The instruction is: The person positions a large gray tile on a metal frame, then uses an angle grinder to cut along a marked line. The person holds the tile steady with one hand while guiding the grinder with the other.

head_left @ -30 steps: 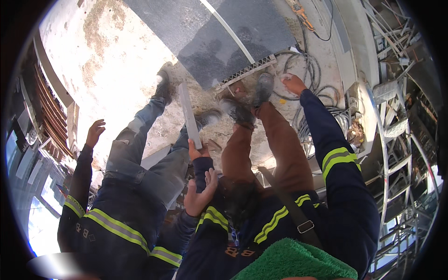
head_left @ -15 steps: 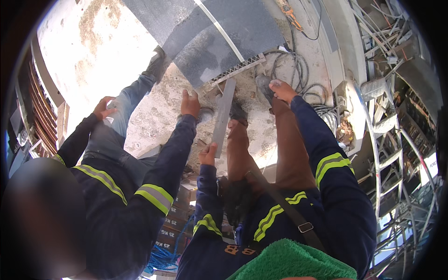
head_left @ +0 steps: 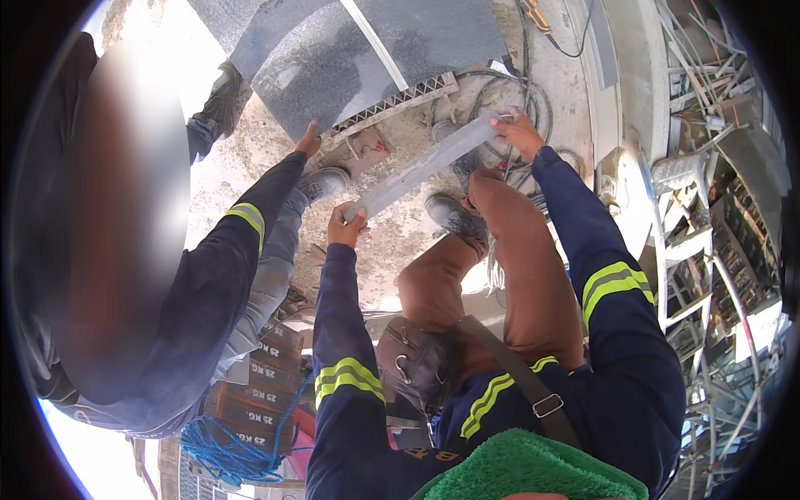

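Note:
A long grey flat strip (head_left: 429, 167) is held up at a slant in front of my knees. My left hand (head_left: 346, 225) grips its near left end, fingers bent round the edge. At the far right end, my right hand (head_left: 518, 135) pinches the strip between thumb and fingers. Just beyond it lies a large dark grey slab (head_left: 300, 75) with a light stripe across it and a lattice-patterned edge strip (head_left: 392, 107) along its near side. On the left, a co-worker's hand (head_left: 308, 142) is at the slab's near corner.
A co-worker (head_left: 208, 275) leans in close on my left. Black cables (head_left: 533, 104) coil on the floor, near an orange power tool (head_left: 537, 17). Metal frames (head_left: 692, 208) crowd the right side. Stacked brown boxes (head_left: 254, 392) and blue rope (head_left: 221, 450) stand at lower left.
My right hand, empty before, has taken hold of the strip's far end. The strip has swung from nearly lengthwise to a slant. The co-worker has leaned forward, one hand moving to the slab.

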Demonstrator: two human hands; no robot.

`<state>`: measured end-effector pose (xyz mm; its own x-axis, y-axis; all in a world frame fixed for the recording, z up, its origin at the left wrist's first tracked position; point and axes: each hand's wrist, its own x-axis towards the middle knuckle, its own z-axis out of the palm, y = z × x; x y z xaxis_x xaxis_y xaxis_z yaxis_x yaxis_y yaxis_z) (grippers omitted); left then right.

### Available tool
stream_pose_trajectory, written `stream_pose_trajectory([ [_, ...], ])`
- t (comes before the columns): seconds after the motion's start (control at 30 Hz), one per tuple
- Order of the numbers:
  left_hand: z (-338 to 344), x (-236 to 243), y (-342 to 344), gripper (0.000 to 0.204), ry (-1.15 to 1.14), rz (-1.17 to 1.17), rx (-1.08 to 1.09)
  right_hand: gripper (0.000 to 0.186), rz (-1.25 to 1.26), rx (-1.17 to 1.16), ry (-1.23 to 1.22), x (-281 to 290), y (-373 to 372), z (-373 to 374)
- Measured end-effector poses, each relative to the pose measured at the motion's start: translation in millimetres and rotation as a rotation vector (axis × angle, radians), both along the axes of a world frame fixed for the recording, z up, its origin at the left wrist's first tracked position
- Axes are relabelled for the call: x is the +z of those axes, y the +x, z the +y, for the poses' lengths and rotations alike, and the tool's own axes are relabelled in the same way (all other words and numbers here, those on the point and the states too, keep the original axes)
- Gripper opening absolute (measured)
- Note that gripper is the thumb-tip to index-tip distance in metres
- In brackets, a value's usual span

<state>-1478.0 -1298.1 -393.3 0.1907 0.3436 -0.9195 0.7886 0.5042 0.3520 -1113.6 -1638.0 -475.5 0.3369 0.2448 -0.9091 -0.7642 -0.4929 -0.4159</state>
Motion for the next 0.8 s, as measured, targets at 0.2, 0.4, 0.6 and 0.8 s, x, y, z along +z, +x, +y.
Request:
stream_pose_trajectory([
  [0.2,14.5,-144.4,1.1,0.056,0.340,-0.181,-0.085,0.052,-0.239,-0.005,0.092,-90.0,-3.3,3.3],
  [0.4,41.9,-209.7,21.3,0.062,0.603,-0.220,-0.012,0.052,-0.362,-0.124,0.192,-149.4,-13.1,20.7],
  [0.6,46.4,-247.6,32.1,0.073,0.759,-0.442,0.134,0.048,-0.539,-0.209,0.247,-164.3,-11.5,43.6],
  [0.8,52.3,-245.3,32.0,0.078,0.751,-0.391,0.084,0.041,-0.636,-0.168,0.185,-162.0,-8.9,55.0],
])
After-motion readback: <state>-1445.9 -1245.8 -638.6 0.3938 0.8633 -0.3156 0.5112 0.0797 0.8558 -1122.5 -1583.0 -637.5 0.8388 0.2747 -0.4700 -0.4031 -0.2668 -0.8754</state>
